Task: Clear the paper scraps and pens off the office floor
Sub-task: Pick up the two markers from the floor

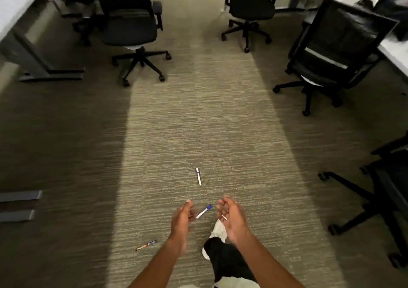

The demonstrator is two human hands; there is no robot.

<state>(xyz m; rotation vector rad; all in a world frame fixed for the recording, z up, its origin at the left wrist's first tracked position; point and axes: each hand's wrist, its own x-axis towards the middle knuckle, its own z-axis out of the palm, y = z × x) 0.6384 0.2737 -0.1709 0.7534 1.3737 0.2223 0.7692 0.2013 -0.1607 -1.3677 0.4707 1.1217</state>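
Three pens lie on the striped carpet. A white pen with a blue band (198, 176) is a little ahead of my hands. A white pen with a blue cap (204, 211) lies on the floor, seen between my two hands. Left of my left forearm lies a dark pen with an orange end (146, 244). My left hand (181, 221) is held out, blurred, with fingers apart and nothing in it. My right hand (233, 218) faces it with loosely curled fingers. A tiny pale sliver (224, 217) shows against its palm, and I cannot tell what it is. No paper scraps are visible.
My white shoe (219, 232) and black trouser leg (227, 263) are under my right hand. Black wheeled office chairs stand at far left (132, 23), far centre (249, 7), right (326, 51) and near right (379, 204). White desks (13, 5) flank the aisle.
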